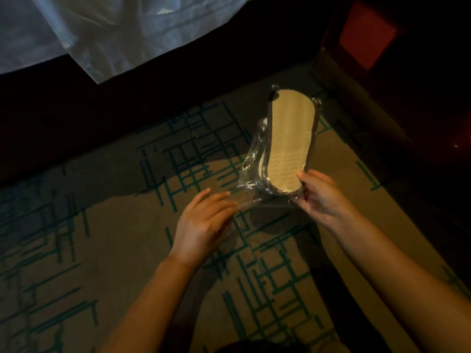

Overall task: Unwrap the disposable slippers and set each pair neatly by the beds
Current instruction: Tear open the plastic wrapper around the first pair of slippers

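Clear plastic wrap (251,159) crinkles loosely around the slippers (288,141) I hold up at centre right of the frame, over the carpet. The wrap is the only container here, and inside it the pale ribbed sole with its dark edging faces me, toe end toward the top of the frame; whether a second slipper lies behind it I cannot tell. My right hand (319,193) pinches the heel end of the pack, thumb on the sole side and fingers curled behind. My left hand (206,215), lower and toward centre, has its fingers nearly straight, with the tips at a loose tail of the wrap; whether they pinch it I cannot tell.

Around this, the tan carpet (102,250) with its teal line pattern fills the lower frame. A white bedsheet (102,34) hangs at upper left above a dark band of bed base. At upper right stands dark furniture (407,123) with a red panel (364,36).
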Demonstrator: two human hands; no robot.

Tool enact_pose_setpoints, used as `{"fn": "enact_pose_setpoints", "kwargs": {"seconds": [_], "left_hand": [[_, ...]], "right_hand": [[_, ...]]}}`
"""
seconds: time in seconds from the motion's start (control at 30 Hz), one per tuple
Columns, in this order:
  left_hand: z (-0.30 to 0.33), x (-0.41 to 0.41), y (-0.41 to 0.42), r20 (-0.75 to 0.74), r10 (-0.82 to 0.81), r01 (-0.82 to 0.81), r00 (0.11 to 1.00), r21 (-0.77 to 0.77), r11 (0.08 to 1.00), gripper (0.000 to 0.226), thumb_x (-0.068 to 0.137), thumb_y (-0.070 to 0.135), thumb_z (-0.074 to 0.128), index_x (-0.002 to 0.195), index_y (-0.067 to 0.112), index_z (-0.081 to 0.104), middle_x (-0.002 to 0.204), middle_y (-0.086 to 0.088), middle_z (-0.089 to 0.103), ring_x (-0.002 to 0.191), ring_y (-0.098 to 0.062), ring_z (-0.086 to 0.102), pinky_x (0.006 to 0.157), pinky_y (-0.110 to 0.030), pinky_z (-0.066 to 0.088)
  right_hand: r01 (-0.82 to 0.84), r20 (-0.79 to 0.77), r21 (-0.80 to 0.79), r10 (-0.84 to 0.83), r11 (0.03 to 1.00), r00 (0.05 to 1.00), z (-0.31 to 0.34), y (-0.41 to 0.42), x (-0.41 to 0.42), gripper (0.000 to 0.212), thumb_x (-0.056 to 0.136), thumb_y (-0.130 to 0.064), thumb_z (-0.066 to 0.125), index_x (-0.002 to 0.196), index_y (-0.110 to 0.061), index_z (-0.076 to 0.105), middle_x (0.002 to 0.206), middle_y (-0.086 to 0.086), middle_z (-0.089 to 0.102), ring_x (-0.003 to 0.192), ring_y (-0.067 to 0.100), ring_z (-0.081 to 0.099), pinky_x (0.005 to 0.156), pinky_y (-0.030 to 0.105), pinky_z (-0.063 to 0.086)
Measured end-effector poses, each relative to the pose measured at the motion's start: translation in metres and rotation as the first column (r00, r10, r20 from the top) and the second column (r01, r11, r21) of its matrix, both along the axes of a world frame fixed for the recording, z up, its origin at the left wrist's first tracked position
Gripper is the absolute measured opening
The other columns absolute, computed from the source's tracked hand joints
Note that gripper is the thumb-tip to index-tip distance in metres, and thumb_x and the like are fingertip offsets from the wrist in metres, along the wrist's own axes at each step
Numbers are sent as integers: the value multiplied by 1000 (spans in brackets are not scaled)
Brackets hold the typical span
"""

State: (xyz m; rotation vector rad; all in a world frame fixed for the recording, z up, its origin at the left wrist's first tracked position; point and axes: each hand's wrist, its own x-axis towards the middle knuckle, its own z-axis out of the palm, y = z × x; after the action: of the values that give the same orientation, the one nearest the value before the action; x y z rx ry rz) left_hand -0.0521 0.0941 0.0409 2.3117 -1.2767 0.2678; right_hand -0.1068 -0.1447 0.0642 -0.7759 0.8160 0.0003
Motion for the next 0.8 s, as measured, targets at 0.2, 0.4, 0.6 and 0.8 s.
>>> {"fn": "enact_pose_setpoints", "kwargs": {"seconds": [0.2,0.4,0.6,0.8], "left_hand": [[-13,-5,28,-814,487,-684,316,161,712,35,88,19,55,124,16,55,120,1,59,117,-15,53,96,-25,40],[33,19,-13,-949,-79,-660,-306,151,736,45,73,46,57,111,21,56,92,4,67,89,-11,61,90,-31,41],[41,9,-50,-983,34,-608,-182,140,782,10,80,8,64,75,14,60,69,-1,67,59,-10,61,61,-23,53],[19,-11,-52,-930,-161,-763,-331,164,626,11,85,5,58,77,12,60,65,0,69,57,-6,67,52,-18,54]], "right_hand": [[-88,28,-342,103,936,994,12,-20,-1,12,92,-8,51,89,-14,61,65,-6,70,72,11,68,58,22,58],[-376,62,-378,428,846,901,10,-8,1,17,89,-2,51,91,-15,62,72,-6,71,62,4,68,53,16,54],[-511,-111,-483,529,711,841,3,1,8,23,86,-13,59,110,-13,62,101,6,69,93,22,65,74,28,53],[-384,-131,-663,406,642,904,7,2,2,17,85,-18,63,100,-24,61,92,-9,60,86,4,57,72,18,45]]}}
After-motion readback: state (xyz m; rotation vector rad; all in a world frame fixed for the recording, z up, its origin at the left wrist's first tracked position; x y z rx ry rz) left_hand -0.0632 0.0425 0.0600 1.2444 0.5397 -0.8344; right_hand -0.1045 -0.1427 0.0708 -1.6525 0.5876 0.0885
